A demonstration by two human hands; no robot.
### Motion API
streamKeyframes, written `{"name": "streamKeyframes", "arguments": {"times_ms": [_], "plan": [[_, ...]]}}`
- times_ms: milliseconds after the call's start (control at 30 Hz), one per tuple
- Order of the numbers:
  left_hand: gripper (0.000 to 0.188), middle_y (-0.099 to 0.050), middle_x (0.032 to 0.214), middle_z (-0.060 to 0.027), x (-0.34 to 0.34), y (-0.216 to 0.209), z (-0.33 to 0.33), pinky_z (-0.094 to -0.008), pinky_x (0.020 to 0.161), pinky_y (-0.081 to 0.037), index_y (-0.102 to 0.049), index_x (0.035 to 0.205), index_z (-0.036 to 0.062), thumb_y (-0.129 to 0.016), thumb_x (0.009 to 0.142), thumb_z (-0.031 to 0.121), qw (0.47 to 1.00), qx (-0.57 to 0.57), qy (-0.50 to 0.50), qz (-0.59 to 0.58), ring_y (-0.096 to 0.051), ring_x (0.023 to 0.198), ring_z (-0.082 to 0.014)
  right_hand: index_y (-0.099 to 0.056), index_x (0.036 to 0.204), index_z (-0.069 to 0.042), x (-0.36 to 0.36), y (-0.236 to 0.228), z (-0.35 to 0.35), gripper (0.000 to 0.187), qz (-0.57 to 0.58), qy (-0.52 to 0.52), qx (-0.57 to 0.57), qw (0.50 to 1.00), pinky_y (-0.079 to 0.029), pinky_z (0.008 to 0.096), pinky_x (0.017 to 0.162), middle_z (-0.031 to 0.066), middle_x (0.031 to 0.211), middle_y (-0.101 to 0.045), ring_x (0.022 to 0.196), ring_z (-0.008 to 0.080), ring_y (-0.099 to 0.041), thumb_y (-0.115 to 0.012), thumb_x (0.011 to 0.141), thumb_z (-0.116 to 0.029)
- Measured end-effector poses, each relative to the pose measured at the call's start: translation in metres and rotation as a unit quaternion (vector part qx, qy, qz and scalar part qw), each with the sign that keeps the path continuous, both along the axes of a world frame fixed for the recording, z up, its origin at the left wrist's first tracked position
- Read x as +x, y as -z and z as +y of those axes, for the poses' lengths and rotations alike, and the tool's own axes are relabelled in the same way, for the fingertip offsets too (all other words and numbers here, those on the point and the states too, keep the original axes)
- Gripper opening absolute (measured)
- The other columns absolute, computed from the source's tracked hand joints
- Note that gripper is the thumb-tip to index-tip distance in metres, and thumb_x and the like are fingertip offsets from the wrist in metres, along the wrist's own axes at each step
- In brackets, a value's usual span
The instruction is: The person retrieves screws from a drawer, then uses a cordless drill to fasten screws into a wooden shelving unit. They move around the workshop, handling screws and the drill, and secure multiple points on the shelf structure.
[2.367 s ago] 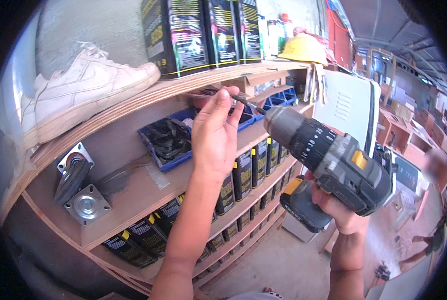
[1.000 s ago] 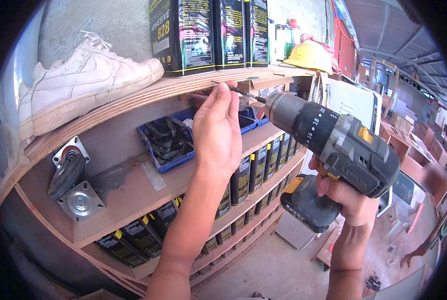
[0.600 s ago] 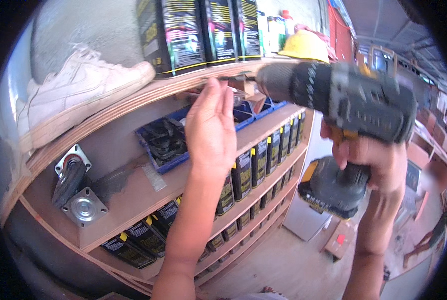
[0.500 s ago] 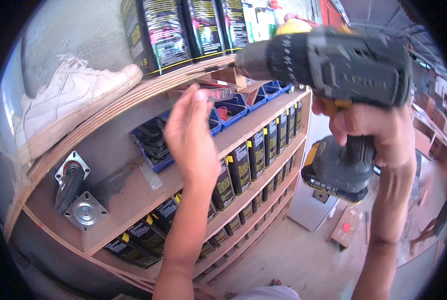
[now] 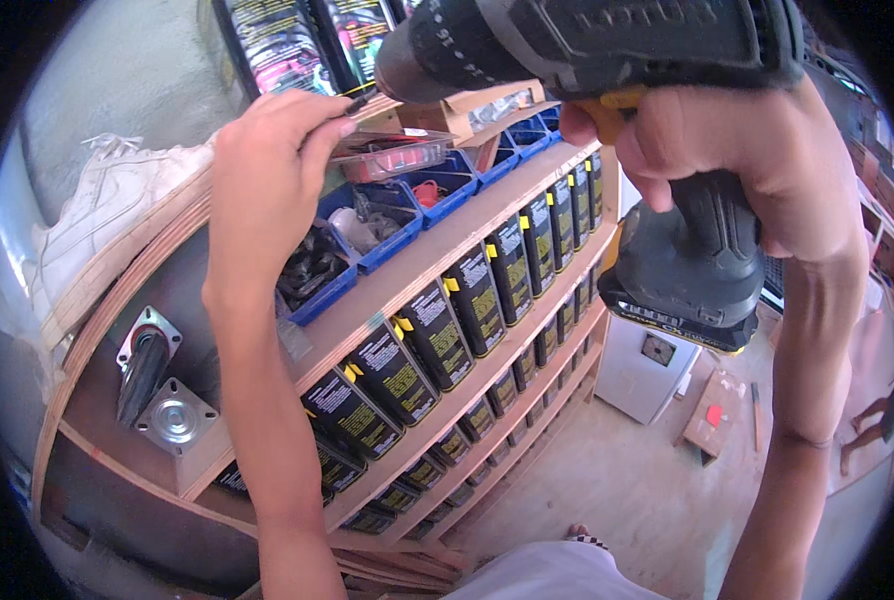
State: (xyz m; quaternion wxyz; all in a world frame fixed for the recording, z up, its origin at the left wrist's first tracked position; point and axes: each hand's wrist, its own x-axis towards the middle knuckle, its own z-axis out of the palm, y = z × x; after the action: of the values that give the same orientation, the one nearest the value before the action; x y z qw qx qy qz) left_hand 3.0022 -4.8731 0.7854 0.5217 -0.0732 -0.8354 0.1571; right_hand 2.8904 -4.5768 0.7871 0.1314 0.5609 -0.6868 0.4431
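A black cordless drill (image 5: 607, 45) with a yellow trigger fills the upper right, its chuck pointing left. My right hand (image 5: 737, 150) is closed around its grip, above the black battery (image 5: 682, 285). A short dark bit (image 5: 363, 99) sticks out of the chuck. My left hand (image 5: 267, 175) is raised at the bit's tip, thumb and fingers pinched on it; the fingers hide the very end. Just below the bit, a clear plastic case (image 5: 397, 158) with red contents rests over blue bins (image 5: 392, 240).
The wooden shelf (image 5: 417, 285) holds rows of black tins (image 5: 477, 300). A white shoe (image 5: 117, 210) and tall dark cans (image 5: 277, 50) stand on the top board. Caster wheels (image 5: 179, 420) lie at left. A white box (image 5: 642, 370) and a cardboard box (image 5: 712, 415) sit on the floor.
My left hand has moved left and up and now pinches the bit's tip. The drill has shifted left and up in view, and the whole view has shifted a little.
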Motion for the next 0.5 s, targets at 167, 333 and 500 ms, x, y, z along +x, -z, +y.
{"name": "streamKeyframes", "arguments": {"times_ms": [167,333,500], "plan": [[0.014,-0.074,0.093,-0.0174,0.005,-0.018,-0.004,-0.0385,0.081,-0.055,-0.073,0.099,-0.0052,-0.071,0.093,0.006,0.997,-0.030,0.002,-0.069,-0.071,0.087,-0.0338,-0.072,0.087,0.006,-0.015,0.018,-0.001,0.015,-0.014,-0.052,-0.066,0.996,-0.048,0.0280,0.061,0.0071,0.079,-0.069,0.067,0.0110,-0.060,-0.070,0.080,-0.007],[0.017,-0.075,0.094,-0.0189,0.013,-0.048,-0.002,-0.0409,0.082,-0.056,-0.077,0.102,-0.0023,-0.070,0.093,0.011,0.981,-0.033,-0.029,-0.191,-0.071,0.088,-0.0381,-0.074,0.094,0.007,-0.028,0.016,0.004,0.020,-0.003,-0.049,-0.060,0.997,-0.049,0.0284,0.062,0.0082,0.081,-0.070,0.066,0.0118,-0.060,-0.070,0.081,-0.008],[0.020,-0.074,0.094,-0.0193,0.012,-0.065,-0.004,-0.0426,0.081,-0.055,-0.076,0.101,-0.0020,-0.068,0.095,0.015,0.968,-0.100,-0.022,-0.228,-0.071,0.089,-0.0389,-0.075,0.097,0.007,-0.025,0.011,0.000,0.023,-0.045,-0.082,-0.078,0.993,-0.049,0.0283,0.061,0.0088,0.080,-0.070,0.066,0.0120,-0.059,-0.069,0.081,-0.008]]}}
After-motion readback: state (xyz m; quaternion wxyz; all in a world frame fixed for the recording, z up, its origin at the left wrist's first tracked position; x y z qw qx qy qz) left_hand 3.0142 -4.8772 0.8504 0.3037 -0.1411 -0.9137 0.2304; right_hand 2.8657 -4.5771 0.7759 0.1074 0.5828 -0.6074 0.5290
